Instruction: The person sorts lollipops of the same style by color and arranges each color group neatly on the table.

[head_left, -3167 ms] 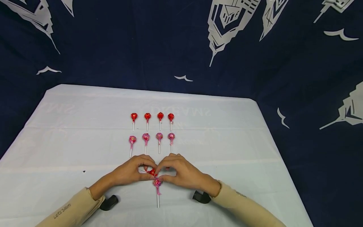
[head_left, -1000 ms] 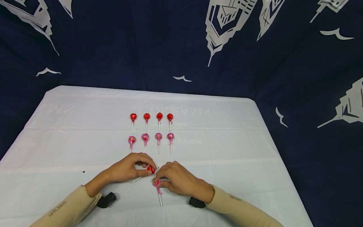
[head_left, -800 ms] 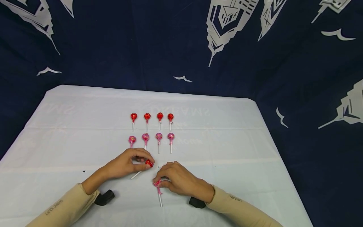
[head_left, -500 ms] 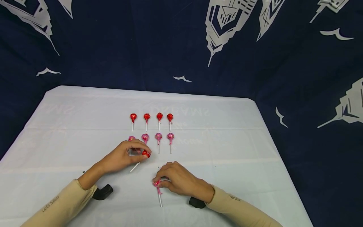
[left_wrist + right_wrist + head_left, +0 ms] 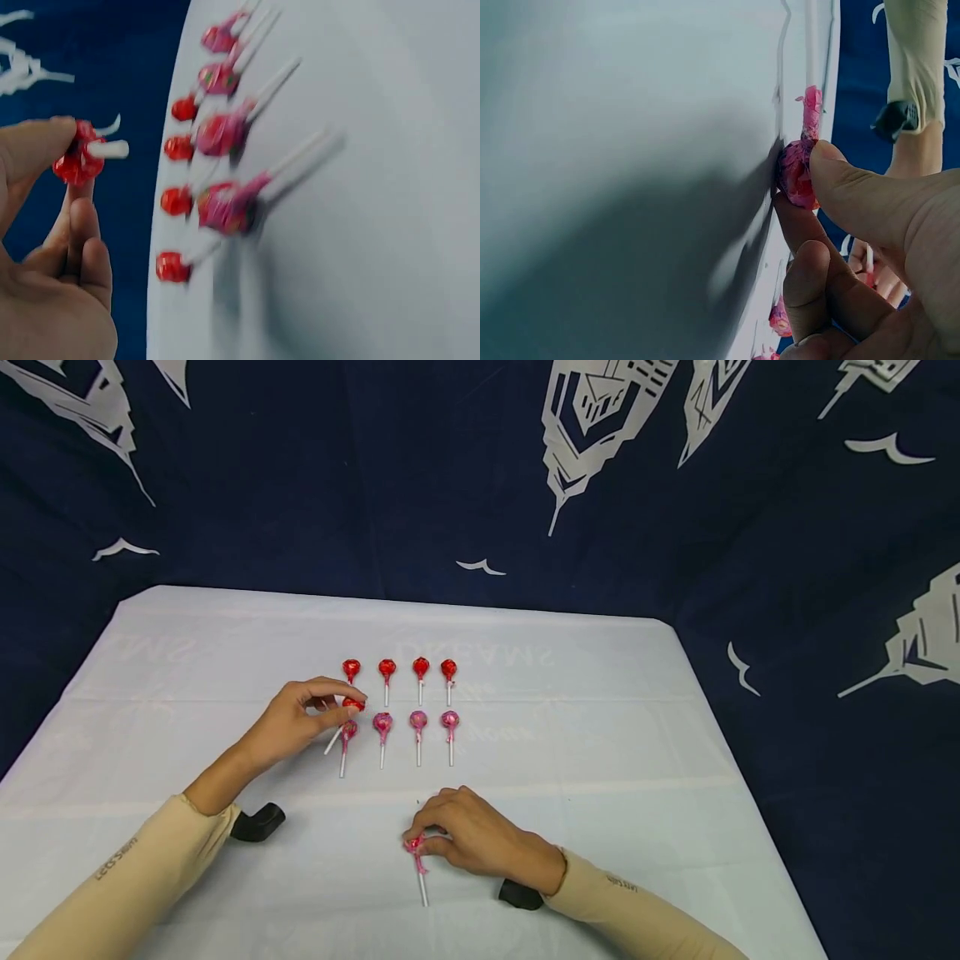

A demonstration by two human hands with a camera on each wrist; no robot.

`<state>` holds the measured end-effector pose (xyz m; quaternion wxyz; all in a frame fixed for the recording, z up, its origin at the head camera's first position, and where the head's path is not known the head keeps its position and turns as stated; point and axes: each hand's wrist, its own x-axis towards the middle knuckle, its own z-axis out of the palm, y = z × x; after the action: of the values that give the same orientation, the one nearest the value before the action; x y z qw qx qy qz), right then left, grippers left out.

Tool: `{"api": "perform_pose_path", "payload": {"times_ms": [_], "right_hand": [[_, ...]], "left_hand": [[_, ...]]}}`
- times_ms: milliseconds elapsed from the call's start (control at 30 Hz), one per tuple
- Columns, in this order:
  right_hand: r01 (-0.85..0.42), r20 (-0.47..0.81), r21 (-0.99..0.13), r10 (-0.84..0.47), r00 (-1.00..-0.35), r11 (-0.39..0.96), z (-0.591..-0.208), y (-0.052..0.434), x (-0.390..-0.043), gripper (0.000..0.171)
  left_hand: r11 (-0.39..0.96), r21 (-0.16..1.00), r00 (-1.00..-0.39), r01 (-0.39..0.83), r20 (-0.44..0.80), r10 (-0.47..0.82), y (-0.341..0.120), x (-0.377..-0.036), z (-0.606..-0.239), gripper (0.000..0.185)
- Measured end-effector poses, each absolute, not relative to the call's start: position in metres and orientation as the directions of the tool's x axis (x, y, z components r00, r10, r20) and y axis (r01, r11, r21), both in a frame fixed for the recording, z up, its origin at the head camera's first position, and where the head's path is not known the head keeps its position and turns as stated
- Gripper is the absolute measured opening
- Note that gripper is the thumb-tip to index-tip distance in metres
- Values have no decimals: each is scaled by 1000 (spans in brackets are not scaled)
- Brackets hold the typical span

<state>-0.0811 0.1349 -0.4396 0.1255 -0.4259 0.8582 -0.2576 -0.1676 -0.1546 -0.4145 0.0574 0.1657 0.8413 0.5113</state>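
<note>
My left hand [image 5: 296,720] pinches a red-wrapped lollipop [image 5: 79,161] by its head, between thumb and fingertips. Its white stick slants down and to the left in the head view, beside the leftmost pink lollipop [image 5: 348,729]. In the left wrist view that red lollipop appears above the tabletop, stick pointing at the camera. My right hand [image 5: 480,839] is lower on the table, thumb and forefinger pinching the head of another pink lollipop [image 5: 799,172]. That one's white stick points toward the near edge in the head view.
Several red lollipops [image 5: 421,667] form a row across the white-covered table [image 5: 600,710]. Below them runs a matching row of pink lollipops [image 5: 417,720]. Black wrist devices [image 5: 258,823] hang under both sleeves. A dark blue printed cloth [image 5: 300,477] hangs behind the table.
My left hand has carried the red lollipop away from the right hand, up and left to the rows' left end. The right hand took hold of the near pink lollipop and then stayed put.
</note>
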Motion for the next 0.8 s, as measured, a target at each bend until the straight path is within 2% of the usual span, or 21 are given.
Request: {"api": "perform_pose_path", "payload": {"times_ms": [333, 600, 800], "right_hand": [[-663, 26, -563, -791, -612, 494, -441, 137, -80, 20], [-660, 24, -565, -790, -613, 495, -441, 137, -81, 20], [-645, 0, -574, -787, -617, 505, -441, 137, -81, 20]], "left_hand": [[442, 896, -991, 34, -29, 134, -177, -208, -422, 34], [428, 900, -993, -81, -112, 46, -193, -231, -440, 41], [422, 900, -991, -111, -134, 27, -198, -237, -446, 44]]}}
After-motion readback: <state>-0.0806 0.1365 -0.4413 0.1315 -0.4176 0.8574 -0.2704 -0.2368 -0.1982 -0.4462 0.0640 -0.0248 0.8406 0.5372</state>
